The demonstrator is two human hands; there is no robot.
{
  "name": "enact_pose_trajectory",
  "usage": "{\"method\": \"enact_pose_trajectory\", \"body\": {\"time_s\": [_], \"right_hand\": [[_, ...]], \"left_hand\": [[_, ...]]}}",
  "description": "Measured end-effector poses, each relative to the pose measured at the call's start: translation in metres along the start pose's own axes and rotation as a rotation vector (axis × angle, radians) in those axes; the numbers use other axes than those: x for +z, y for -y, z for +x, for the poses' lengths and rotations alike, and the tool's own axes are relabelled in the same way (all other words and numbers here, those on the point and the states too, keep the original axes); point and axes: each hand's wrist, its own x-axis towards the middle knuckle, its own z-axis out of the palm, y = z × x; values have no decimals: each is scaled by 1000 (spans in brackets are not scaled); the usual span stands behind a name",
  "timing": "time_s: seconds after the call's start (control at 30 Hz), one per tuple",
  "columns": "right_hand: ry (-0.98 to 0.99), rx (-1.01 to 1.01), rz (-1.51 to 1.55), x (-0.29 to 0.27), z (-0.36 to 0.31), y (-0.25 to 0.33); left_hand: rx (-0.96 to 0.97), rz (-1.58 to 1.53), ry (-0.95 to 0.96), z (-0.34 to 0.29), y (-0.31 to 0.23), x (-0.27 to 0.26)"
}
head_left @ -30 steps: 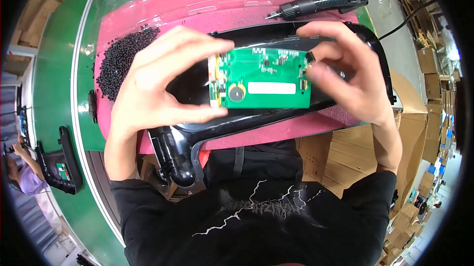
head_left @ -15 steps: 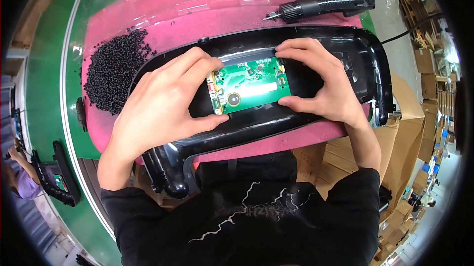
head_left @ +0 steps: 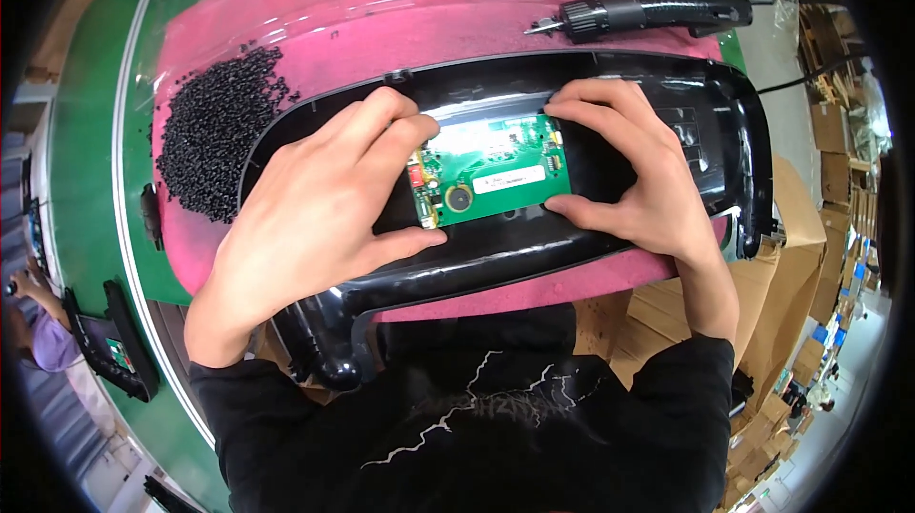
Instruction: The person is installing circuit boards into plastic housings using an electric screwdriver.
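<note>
A green circuit board [head_left: 496, 165] with a white label and a round dark component lies over the middle of a glossy black plastic housing [head_left: 477, 251]. My left hand [head_left: 329, 184] grips its left end, fingers at the upper corner and thumb at the lower one. At the right end, my right hand [head_left: 634, 170] does the same with fingertips above and thumb below. Light glares off the board's upper part. Whether its underside touches the housing is hidden.
Black screws [head_left: 217, 137] form a heap at left on the pink mat [head_left: 410, 32]. A corded black electric screwdriver [head_left: 658, 15] lies at the back right. Cardboard boxes [head_left: 762, 284] stand at right. On the far left are another black housing [head_left: 114, 342] and a person in purple [head_left: 48, 337].
The board and both hands have shifted slightly right and toward me, still together. The glare has moved up the board, uncovering the white label.
</note>
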Motion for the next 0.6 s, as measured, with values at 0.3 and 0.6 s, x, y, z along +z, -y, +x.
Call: {"method": "enact_pose_trajectory", "body": {"time_s": [0.3, 0.6], "right_hand": [[19, 95, -32, 4, -6, 15], [-50, 152, 59, -9, -8, 19]], "left_hand": [[92, -13, -11, -10, 5, 4], [169, -192, -214, -13, 15, -1]]}}
